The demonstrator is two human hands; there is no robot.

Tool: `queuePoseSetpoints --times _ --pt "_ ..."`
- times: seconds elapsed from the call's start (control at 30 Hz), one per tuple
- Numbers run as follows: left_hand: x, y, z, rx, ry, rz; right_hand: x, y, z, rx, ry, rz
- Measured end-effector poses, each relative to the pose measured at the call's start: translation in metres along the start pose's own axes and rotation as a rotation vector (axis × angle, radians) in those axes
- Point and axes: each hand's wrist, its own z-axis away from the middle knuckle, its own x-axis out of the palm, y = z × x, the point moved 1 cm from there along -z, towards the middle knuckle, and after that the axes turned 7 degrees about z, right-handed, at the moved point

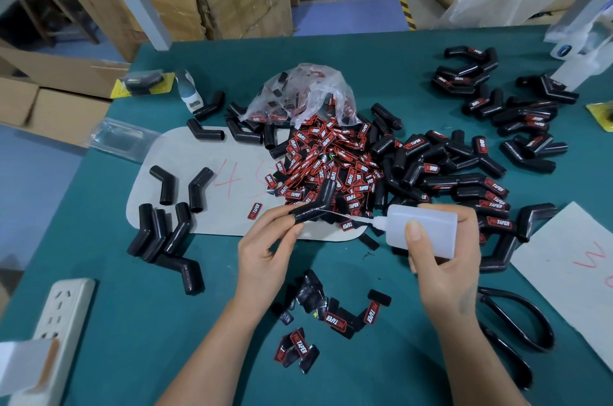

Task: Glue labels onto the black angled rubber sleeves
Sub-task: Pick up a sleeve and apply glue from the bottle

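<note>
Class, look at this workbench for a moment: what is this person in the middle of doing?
A person is gluing labels onto rubber parts. The left hand holds a black angled rubber sleeve above the green table, while the right hand grips a translucent glue bottle, nozzle aimed at the sleeve. A pile of red-and-black labels spills from a plastic bag. Plain sleeves lie left, labelled ones right.

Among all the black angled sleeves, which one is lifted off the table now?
The sleeve gripped by the left hand, with the nozzle of the glue bottle in the right hand pointed at it; the others lie on the table.
</note>
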Motion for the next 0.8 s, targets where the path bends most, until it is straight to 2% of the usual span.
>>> queuePoseSetpoints --times 0.17,0.3,0.6,0.8 --pt "-0.003 -0.004 -0.001 -0.157 0.023 0.179 0.006 -0.005 0.006 -0.267 -0.014 0.260" --pt "-0.004 0.001 -0.005 -0.215 0.061 0.311 0.011 -0.001 0.003 -0.494 -0.068 0.280" --pt "-0.006 -0.004 -0.007 -0.227 0.106 0.324 0.008 0.021 0.002 -0.660 -0.037 0.312" --pt "-0.005 -0.006 -0.006 -0.217 0.123 0.322 0.011 0.025 0.003 -0.742 -0.129 0.313"
